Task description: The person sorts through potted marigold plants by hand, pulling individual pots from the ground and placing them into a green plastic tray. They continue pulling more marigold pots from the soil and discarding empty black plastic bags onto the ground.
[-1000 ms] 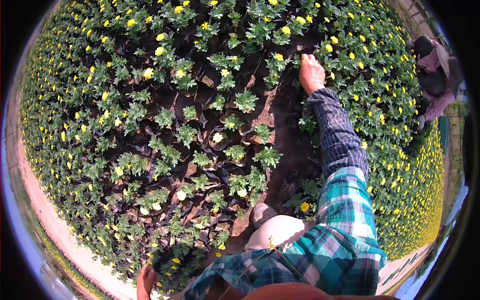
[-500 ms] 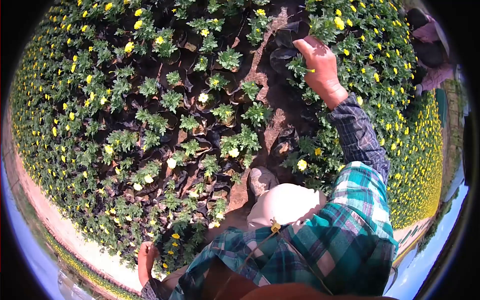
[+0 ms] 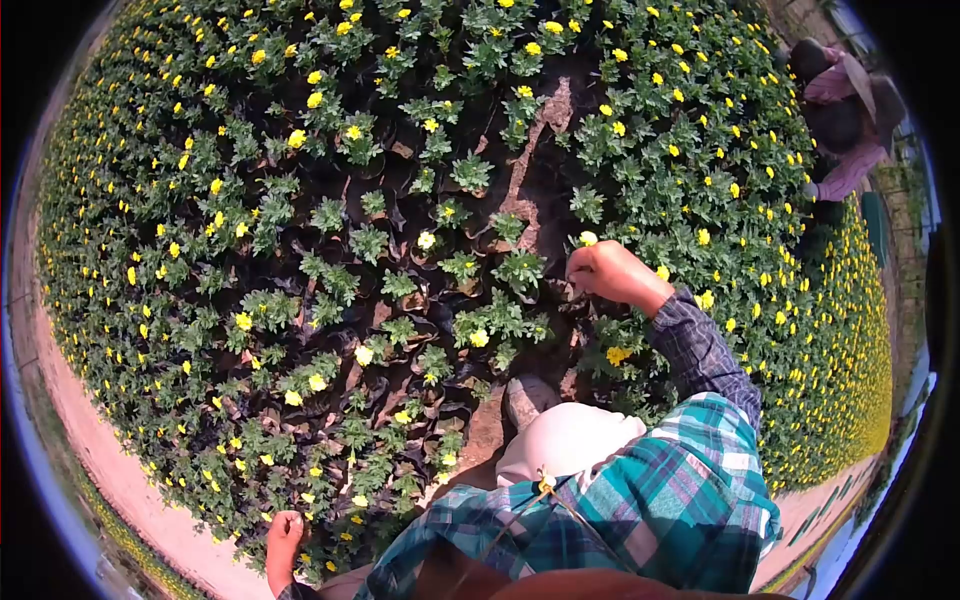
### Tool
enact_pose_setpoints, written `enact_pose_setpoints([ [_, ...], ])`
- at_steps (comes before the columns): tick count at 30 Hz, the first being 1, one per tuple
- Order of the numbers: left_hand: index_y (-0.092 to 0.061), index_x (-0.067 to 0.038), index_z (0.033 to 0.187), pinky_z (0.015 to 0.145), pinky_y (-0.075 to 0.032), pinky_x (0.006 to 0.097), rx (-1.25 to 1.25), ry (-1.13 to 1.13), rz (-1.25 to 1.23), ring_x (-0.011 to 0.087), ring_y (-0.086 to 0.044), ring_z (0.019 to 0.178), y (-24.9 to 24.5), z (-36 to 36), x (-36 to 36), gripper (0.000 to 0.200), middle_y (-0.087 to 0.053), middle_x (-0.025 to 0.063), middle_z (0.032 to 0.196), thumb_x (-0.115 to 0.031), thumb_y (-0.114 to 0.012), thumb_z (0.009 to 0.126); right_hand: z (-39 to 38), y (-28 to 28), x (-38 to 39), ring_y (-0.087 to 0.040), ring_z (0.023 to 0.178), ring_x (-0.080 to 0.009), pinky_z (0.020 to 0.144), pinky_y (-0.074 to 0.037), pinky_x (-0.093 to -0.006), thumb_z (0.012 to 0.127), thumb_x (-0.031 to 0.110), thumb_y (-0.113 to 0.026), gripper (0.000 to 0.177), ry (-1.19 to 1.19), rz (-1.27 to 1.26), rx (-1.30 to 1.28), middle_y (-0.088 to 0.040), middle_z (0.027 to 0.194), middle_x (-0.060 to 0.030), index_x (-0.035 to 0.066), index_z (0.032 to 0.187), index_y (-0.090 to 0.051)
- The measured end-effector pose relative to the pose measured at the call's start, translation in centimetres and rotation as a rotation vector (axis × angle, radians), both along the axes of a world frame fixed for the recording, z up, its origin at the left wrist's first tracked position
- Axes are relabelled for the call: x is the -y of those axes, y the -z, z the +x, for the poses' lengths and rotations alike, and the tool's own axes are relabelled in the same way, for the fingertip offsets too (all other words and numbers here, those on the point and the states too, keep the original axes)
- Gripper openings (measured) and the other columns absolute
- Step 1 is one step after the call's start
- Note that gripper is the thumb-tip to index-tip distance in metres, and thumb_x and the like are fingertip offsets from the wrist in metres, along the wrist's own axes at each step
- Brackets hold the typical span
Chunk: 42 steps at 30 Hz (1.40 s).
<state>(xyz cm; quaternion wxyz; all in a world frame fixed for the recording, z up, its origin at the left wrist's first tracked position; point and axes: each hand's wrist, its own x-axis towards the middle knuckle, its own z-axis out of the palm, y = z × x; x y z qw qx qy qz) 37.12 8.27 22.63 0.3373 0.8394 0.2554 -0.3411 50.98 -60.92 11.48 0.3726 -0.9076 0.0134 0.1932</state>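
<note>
My right hand is closed, its fingers curled inward over the dark gap beside the soil path; what is in them, if anything, I cannot make out. A pale yellow flower shows just above its knuckles. Left of its fingertips is a leafy green plant in a black plastic bag. At the lower left, my left hand is curled closed at the edge of the flowering plants, its inner side hidden.
A strip of bare soil runs between the rows. My shoe stands on it under my bent knee. Bagged yellow-flowered plants spread on both sides. Another person is at the upper right. A pale dirt path borders the left.
My right hand has come back toward my body from the dark plastic bags farther up the row. My left hand stays low at the left. The view has tilted up slightly.
</note>
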Motion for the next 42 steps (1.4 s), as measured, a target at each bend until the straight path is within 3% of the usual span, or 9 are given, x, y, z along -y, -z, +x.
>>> enact_pose_setpoints([
  [1, -0.054, -0.004, 0.097, 0.06, -0.047, 0.0271, -0.009, -0.035, -0.028, 0.0123, -0.056, 0.064, -0.1, -0.4, -0.2, 0.015, -0.057, 0.0043, 0.075, -0.018, -0.054, 0.093, 2.0, -2.2, 1.2, -0.063, 0.067, -0.0136, 0.062, -0.051, -0.029, 0.085, 0.01, -0.06, 0.011, 0.178, 0.153, -0.127, -0.064, 0.074, -0.0073, 0.001, 0.09, -0.064],
  [5, -0.054, -0.003, 0.092, 0.058, -0.043, 0.0244, -0.101, -0.109, 0.098, 0.0097, -0.052, 0.062, -1.4, -0.2, 2.8, 0.017, -0.056, 0.0021, 0.072, -0.02, -0.056, 0.09, 12.0, -1.3, 8.8, -0.058, 0.067, -0.0076, 0.062, -0.049, -0.0238, 0.089, 0.012, -0.061, 0.013, 0.574, 0.402, 0.447, -0.063, 0.077, -0.0027, 0.002, 0.096, -0.063],
  [8, -0.053, -0.005, 0.092, 0.057, -0.047, 0.0266, -0.115, -0.044, 0.133, 0.0112, -0.056, 0.063, -1.1, -1.2, 2.0, 0.018, -0.058, 0.0037, 0.072, -0.023, -0.055, 0.093, 19.0, 1.4, 13.6, -0.063, 0.082, -0.0296, 0.075, -0.051, -0.0381, 0.08, 0.008, -0.062, 0.017, 0.288, -0.394, 0.773, -0.064, 0.089, -0.0134, 0.001, 0.095, -0.062],
  [11, -0.053, -0.005, 0.093, 0.058, -0.048, 0.0274, -0.119, -0.076, 0.087, 0.011, -0.056, 0.064, -1.1, -1.9, 1.8, 0.017, -0.058, 0.0041, 0.073, -0.023, -0.055, 0.093, 23.1, 4.5, 15.4, -0.063, 0.094, -0.0339, 0.082, -0.05, -0.0424, 0.08, 0.008, -0.055, 0.018, 0.279, -0.944, 0.271, -0.067, 0.098, -0.0163, 0.004, 0.092, -0.067],
  [15, -0.052, -0.004, 0.094, 0.059, -0.049, 0.0281, -0.131, -0.138, 0.078, 0.0129, -0.057, 0.065, -1.0, -3.0, 1.7, 0.015, -0.058, 0.0049, 0.073, -0.019, -0.051, 0.093, 23.9, 7.2, 16.8, -0.064, 0.096, -0.0314, 0.08, -0.052, -0.0424, 0.08, 0.013, -0.05, 0.023, 0.247, -1.008, 0.153, -0.068, 0.097, -0.0147, 0.009, 0.09, -0.07],
  [27, -0.053, -0.002, 0.096, 0.058, -0.048, 0.0278, -0.23, -0.182, 0.072, 0.0147, -0.057, 0.066, -1.2, -1.8, 4.5, 0.016, -0.058, 0.0071, 0.076, -0.018, -0.048, 0.093, 27.8, 5.4, 17.3, -0.064, 0.089, -0.0334, 0.075, -0.05, -0.0454, 0.083, 0.014, -0.049, 0.019, 0.236, -0.971, 0.381, -0.067, 0.09, -0.0148, 0.01, 0.087, -0.067],
  [31, -0.053, -0.003, 0.094, 0.06, -0.049, 0.0283, -0.164, -0.227, 0.068, 0.0156, -0.058, 0.066, -1.4, -1.4, 5.0, 0.016, -0.059, 0.0081, 0.078, -0.019, -0.049, 0.093, 24.8, 3.5, 13.9, -0.064, 0.082, -0.0301, 0.073, -0.05, -0.0375, 0.084, 0.02, -0.059, 0.013, 0.421, -0.518, 0.83, -0.066, 0.086, -0.0113, 0.012, 0.09, -0.067],
  [37, -0.054, -0.004, 0.095, 0.062, -0.05, 0.0299, -0.218, -0.204, 0.084, 0.0155, -0.06, 0.068, -0.9, -1.6, 4.4, 0.017, -0.06, 0.0075, 0.078, -0.021, -0.049, 0.093, 17.4, 1.8, 10.3, -0.064, 0.079, -0.0103, 0.069, -0.051, -0.0253, 0.086, 0.009, -0.062, 0.016, 0.416, 0.353, 0.2, -0.067, 0.083, -0.0048, 0.002, 0.099, -0.065],
  [42, -0.053, -0.002, 0.095, 0.059, -0.047, 0.0248, -0.143, -0.159, 0.095, 0.0111, -0.056, 0.063, -1.5, 0.0, 5.4, 0.014, -0.059, 0.0047, 0.076, -0.016, -0.053, 0.091, 17.3, 4.3, 11.7, -0.066, 0.083, -0.0225, 0.072, -0.053, -0.0334, 0.08, 0.021, -0.069, 0.027, 0.248, -0.257, 0.034, -0.067, 0.086, -0.0134, -0.001, 0.094, -0.065],
])
